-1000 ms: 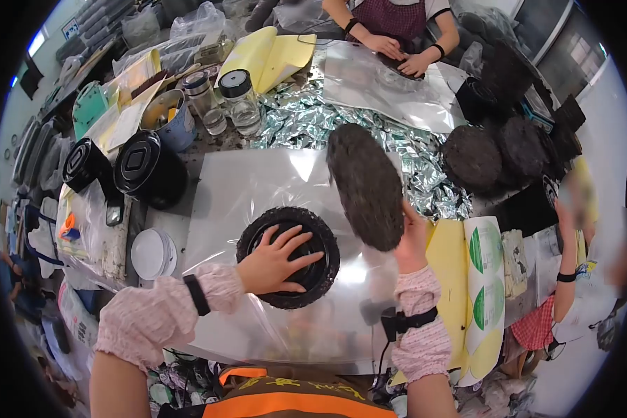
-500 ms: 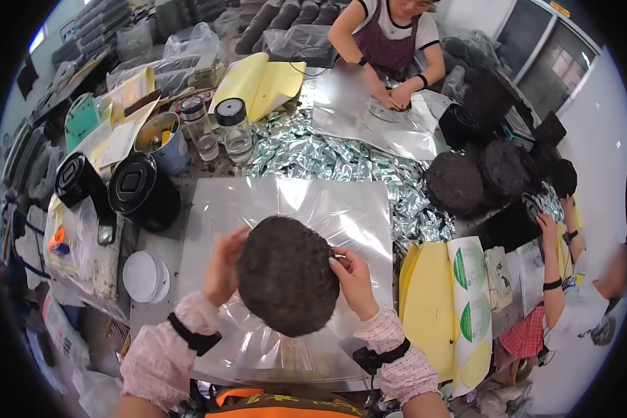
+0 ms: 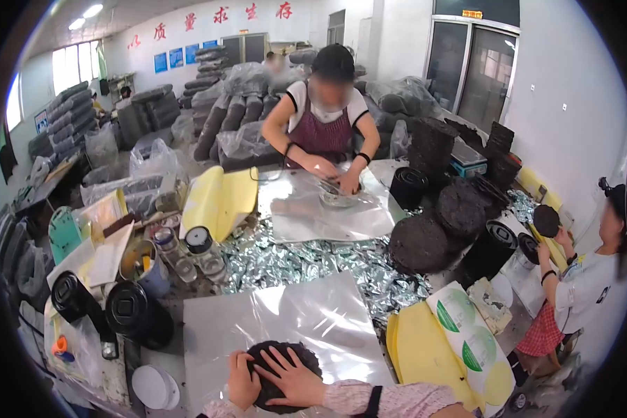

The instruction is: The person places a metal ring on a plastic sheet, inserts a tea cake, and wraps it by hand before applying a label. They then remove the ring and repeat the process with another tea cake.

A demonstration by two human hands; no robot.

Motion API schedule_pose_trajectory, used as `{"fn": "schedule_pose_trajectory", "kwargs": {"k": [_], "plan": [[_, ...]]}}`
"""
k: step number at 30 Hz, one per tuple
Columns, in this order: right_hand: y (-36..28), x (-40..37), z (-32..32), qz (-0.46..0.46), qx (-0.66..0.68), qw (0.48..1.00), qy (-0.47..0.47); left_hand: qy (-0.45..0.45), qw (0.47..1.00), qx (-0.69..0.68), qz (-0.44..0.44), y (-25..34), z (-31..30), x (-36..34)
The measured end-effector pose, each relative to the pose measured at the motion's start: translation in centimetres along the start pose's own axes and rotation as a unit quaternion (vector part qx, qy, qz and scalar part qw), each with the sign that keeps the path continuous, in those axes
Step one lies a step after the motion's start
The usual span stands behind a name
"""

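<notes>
A dark round cake (image 3: 301, 353) of pressed, rough-looking material lies on a shiny silvery sheet (image 3: 216, 327) at the near edge of the table. Spread flat over its top is my right hand (image 3: 296, 380), fingers apart. Against the cake's left edge, my left hand (image 3: 242, 382) has its fingers bent and close together, with the thumb by the rim. Both hands partly cover the cake, and the frame's bottom cuts off my left forearm.
Crumpled green-silver foil (image 3: 306, 261) lies beyond the sheet. Black canisters (image 3: 138, 313) and glass bottles (image 3: 205, 254) stand left, above white discs (image 3: 153, 386). Yellow sheets (image 3: 425, 348) and stacked dark cakes (image 3: 418, 244) are right. A person (image 3: 320, 132) works opposite, another (image 3: 592, 279) at right.
The cake has gone from being held up between both hands to lying on the sheet. My right hand has moved from its edge onto its top. The view has tilted up.
</notes>
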State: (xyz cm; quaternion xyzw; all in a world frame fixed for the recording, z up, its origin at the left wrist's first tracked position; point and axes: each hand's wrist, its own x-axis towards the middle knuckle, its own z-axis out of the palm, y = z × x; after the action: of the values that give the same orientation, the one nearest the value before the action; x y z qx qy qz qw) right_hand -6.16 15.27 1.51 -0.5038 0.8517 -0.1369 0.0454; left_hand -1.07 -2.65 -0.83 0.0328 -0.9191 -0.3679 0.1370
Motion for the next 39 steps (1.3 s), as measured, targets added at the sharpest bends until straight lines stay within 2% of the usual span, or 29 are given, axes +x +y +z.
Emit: {"fn": "schedule_pose_trajectory", "kwargs": {"k": [2, 3, 4, 5, 6, 7, 8, 9, 10, 15, 16, 17, 18, 20, 21, 22, 23, 24, 25, 28, 29, 30, 31, 33, 34, 36, 37, 38, 39], "plan": [[0.1, 0.2, 0.3, 0.002, 0.01, 1.0, -0.012, -0.051, 0.991, 0.123, 0.009, -0.1, 0.5, 0.8], [0.4, 0.2, 0.4, -0.003, 0.001, 1.0, -0.002, -0.112, 0.965, 0.235, 0.035, -0.9, 0.9, 0.9], [0.3, 0.0, 1.1, -0.011, -0.009, 1.0, 0.008, -0.135, 0.937, 0.278, 0.161, 0.5, 0.0, 1.5], [-0.3, -0.3, 2.5, -0.001, 0.05, 0.997, 0.065, -0.152, 0.891, 0.321, 0.283, 2.1, -2.0, 1.7], [-0.5, 0.0, 2.2, 0.023, 0.041, 0.999, -0.011, -0.166, 0.827, 0.364, 0.396, 3.0, -3.2, 2.6], [0.1, 0.3, 6.7, 0.032, 0.089, 0.995, 0.032, -0.244, 0.874, 0.242, 0.344, 3.1, -2.7, 3.1], [0.8, 0.6, 11.1, 0.037, 0.136, 0.987, 0.075, -0.32, 0.898, 0.111, 0.28, 2.6, -1.7, 2.8], [-0.4, -0.1, 8.2, 0.043, 0.105, 0.993, 0.017, -0.316, 0.884, 0.159, 0.307, 1.0, -0.3, 2.7], [-0.7, -0.1, 6.0, 0.043, 0.086, 0.995, -0.008, -0.336, 0.887, 0.127, 0.291, 1.4, -0.5, 3.1], [0.0, 0.4, 4.8, 0.057, 0.069, 0.994, -0.069, -0.413, 0.89, 0.048, 0.187, -0.4, 1.0, 4.7], [-0.1, 0.6, 4.8, 0.064, 0.063, 0.992, -0.088, -0.262, 0.913, 0.158, 0.269, 0.7, 2.6, 4.5], [-0.1, 0.6, 4.9, 0.066, 0.054, 0.99, -0.112, -0.279, 0.919, 0.097, 0.261, 0.5, 1.3, 3.6], [-0.2, 0.6, 5.0, 0.071, 0.042, 0.987, -0.139, -0.337, 0.906, 0.089, 0.24, -0.3, 1.5, 3.5], [-0.1, 1.1, 4.8, 0.078, 0.03, 0.983, -0.164, -0.298, 0.903, 0.114, 0.287, 0.9, 0.9, 4.7], [0.2, 1.3, 4.0, 0.063, 0.012, 0.989, -0.136, -0.27, 0.913, 0.042, 0.304, -0.2, 0.9, 6.2], [0.0, 1.2, 3.8, 0.059, 0.015, 0.993, -0.1, -0.217, 0.94, 0.057, 0.256, 0.3, 0.2, 7.7], [-0.1, 1.2, 3.7, 0.055, 0.018, 0.996, -0.064, -0.107, 0.967, 0.029, 0.227, 2.1, -0.8, 9.9], [0.1, 1.0, 4.0, 0.057, 0.035, 0.997, -0.023, -0.008, 0.97, 0.081, 0.23, 4.7, -1.6, 12.2], [0.2, 0.9, 4.3, 0.052, 0.038, 0.998, -0.015, 0.077, 0.951, 0.131, 0.271, 4.6, -1.1, 14.5], [0.5, 0.9, 4.7, 0.045, 0.051, 0.998, -0.007, -0.078, 0.978, 0.05, 0.187, 2.1, -0.6, 16.3], [0.7, 1.2, 4.5, 0.048, 0.047, 0.997, -0.041, -0.002, 0.961, 0.045, 0.273, 4.4, -1.3, 14.1], [0.9, 1.4, 4.2, 0.051, 0.045, 0.995, -0.075, 0.001, 0.945, 0.084, 0.316, 7.2, -2.7, 10.8], [0.6, 1.3, 4.4, 0.055, 0.048, 0.991, -0.112, -0.026, 0.918, 0.108, 0.381, 7.3, -3.2, 7.0], [1.2, 1.2, 7.7, 0.041, 0.053, 0.998, -0.01, -0.083, 0.936, 0.033, 0.341, 6.9, -4.6, -1.2], [1.0, 1.2, 8.2, 0.043, 0.038, 0.998, 0.029, -0.106, 0.962, 0.029, 0.252, 9.0, -6.0, -3.8], [0.6, 1.1, 6.5, 0.042, 0.027, 0.999, -0.003, -0.141, 0.973, 0.074, 0.167, 8.8, -6.7, -8.2], [0.5, 1.1, 5.6, 0.041, 0.022, 0.999, -0.022, -0.156, 0.964, 0.124, 0.174, 6.0, -6.3, -10.3], [0.4, 1.0, 5.2, 0.041, 0.008, 0.999, -0.026, -0.173, 0.954, 0.172, 0.176, 5.6, -6.7, -11.3], [0.4, 0.9, 5.3, 0.04, 0.001, 0.999, -0.028, -0.124, 0.935, 0.23, 0.24, 5.1, -7.7, -11.8]]}}
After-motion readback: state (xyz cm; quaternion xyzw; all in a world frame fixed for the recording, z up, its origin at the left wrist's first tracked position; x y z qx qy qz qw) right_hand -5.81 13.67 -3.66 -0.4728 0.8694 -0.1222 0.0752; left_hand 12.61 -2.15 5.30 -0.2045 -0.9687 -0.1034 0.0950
